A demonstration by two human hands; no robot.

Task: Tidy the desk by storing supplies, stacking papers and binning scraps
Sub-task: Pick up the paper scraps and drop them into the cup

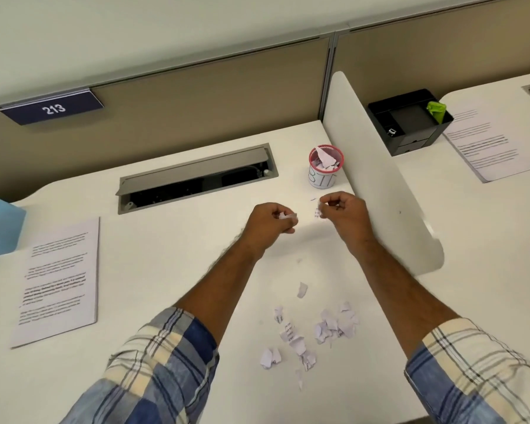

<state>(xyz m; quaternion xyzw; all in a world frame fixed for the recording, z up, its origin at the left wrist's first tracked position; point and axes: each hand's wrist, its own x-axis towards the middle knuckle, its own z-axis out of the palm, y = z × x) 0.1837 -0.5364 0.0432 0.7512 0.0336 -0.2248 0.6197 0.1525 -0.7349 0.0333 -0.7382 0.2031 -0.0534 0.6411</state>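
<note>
Just near the bin (325, 166), already part-filled, I hold both hands: left fingers (283, 220) and right fingers (329, 206) each clamped on scraps; a scrap pile (312, 332) remains on the near surface (166, 270).

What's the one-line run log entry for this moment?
left hand: holds paper scrap | right hand: pinches scrap | pink mesh bin cup: part-filled | torn scraps: on desk

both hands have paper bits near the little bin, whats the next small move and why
Probably carry both hands forward over the pink-rimmed bin and let go. The left hand and right hand each pinch a paper scrap, the bin stands just beyond them with scraps already in it, and a pile of torn scraps on the desk is yet to be collected.
</note>
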